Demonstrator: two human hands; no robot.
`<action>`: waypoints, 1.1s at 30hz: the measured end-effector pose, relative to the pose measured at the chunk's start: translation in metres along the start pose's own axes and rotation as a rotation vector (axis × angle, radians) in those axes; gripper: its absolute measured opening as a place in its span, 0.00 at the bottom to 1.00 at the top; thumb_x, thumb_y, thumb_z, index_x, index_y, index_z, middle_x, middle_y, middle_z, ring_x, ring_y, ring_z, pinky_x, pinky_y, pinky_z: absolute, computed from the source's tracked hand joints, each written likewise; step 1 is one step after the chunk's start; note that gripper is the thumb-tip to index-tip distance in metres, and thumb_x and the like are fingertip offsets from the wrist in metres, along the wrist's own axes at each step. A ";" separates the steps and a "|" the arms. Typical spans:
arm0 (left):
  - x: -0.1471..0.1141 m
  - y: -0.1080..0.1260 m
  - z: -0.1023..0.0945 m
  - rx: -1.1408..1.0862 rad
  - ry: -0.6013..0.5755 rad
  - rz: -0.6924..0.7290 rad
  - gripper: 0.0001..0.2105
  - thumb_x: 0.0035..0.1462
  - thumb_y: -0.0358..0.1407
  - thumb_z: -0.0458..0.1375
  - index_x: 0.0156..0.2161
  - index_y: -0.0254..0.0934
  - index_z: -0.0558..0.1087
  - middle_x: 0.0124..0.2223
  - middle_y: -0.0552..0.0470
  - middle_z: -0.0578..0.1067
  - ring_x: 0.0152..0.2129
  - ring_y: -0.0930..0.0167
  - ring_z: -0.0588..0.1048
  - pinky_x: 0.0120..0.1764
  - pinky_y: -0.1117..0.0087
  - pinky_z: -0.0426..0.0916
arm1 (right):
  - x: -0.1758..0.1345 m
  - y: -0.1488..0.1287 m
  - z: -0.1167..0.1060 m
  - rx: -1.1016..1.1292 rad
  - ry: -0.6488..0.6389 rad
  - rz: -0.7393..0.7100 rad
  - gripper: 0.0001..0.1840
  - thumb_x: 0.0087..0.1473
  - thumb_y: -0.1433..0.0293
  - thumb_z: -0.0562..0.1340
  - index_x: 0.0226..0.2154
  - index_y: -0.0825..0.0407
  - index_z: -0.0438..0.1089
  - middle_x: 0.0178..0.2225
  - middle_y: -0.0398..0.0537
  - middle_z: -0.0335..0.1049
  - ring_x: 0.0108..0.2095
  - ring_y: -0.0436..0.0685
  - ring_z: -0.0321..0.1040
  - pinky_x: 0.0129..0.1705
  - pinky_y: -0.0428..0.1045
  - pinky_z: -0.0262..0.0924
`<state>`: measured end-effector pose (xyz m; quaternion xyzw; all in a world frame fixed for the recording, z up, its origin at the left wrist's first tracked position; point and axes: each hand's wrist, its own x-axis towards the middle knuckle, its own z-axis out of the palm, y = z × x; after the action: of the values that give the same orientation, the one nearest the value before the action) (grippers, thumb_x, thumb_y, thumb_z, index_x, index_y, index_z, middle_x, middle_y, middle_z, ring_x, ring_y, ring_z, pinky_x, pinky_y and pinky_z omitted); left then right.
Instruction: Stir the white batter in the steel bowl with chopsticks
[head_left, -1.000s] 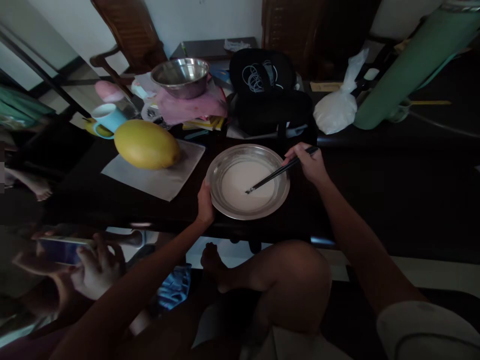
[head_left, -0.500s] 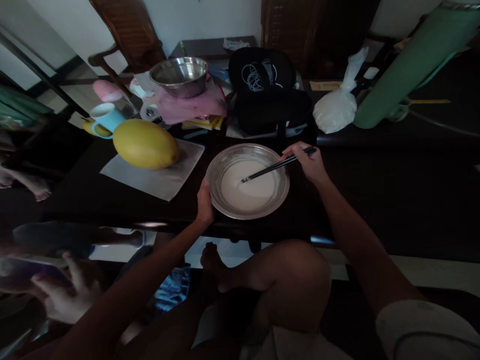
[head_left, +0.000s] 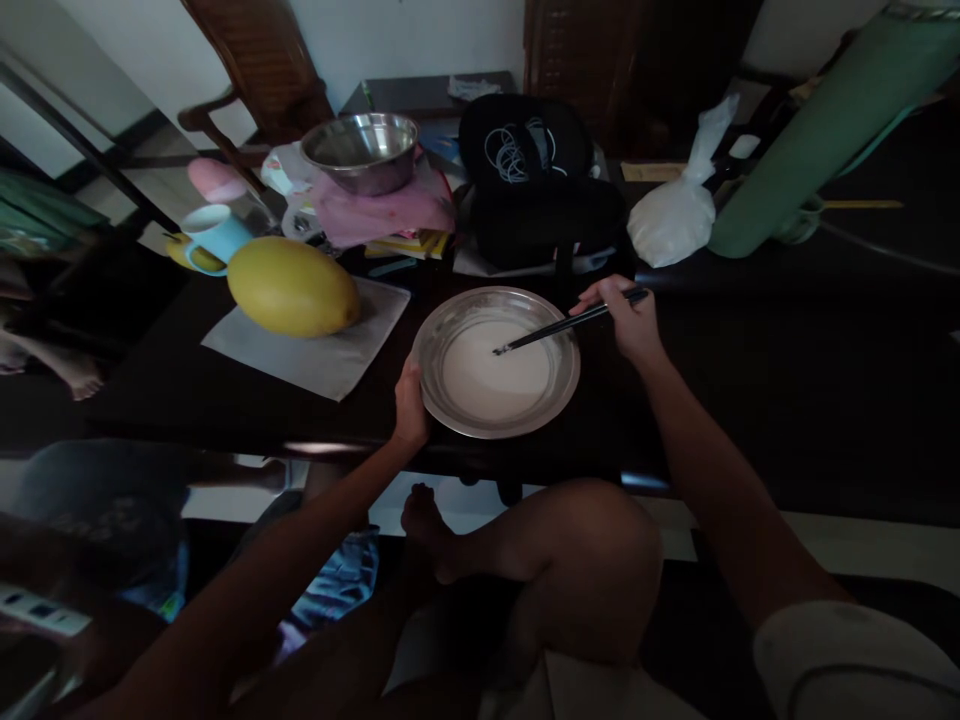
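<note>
Our left hand [head_left: 411, 408] clamps the near-left rim of the steel plate [head_left: 555, 405] on the table [head_left: 750, 400]; our right hand [head_left: 628, 320] pinches the chopsticks [head_left: 566, 324], tips in the white batter [head_left: 495, 375]. We should stir shallowly, keeping the plate level.

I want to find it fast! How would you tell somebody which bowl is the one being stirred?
Start at the dark table, then find its near edge in the middle. The wide, shallow metal bowl sits there, with the left hand on its rim and the right hand dipping chopsticks in. Unlike the deeper bowl behind, it holds white liquid.
</note>
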<state>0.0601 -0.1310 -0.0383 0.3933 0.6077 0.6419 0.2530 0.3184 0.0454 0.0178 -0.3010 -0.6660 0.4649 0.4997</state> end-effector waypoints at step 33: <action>0.000 0.004 0.000 0.000 -0.007 0.011 0.20 0.62 0.47 0.49 0.46 0.35 0.75 0.51 0.43 0.76 0.51 0.61 0.71 0.57 0.61 0.63 | -0.003 -0.002 0.004 -0.025 -0.126 0.001 0.23 0.56 0.47 0.58 0.28 0.48 0.73 0.23 0.43 0.75 0.26 0.53 0.75 0.34 0.51 0.72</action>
<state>0.0608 -0.1315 -0.0346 0.3988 0.6045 0.6421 0.2515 0.3159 0.0407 0.0176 -0.2775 -0.7016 0.4750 0.4529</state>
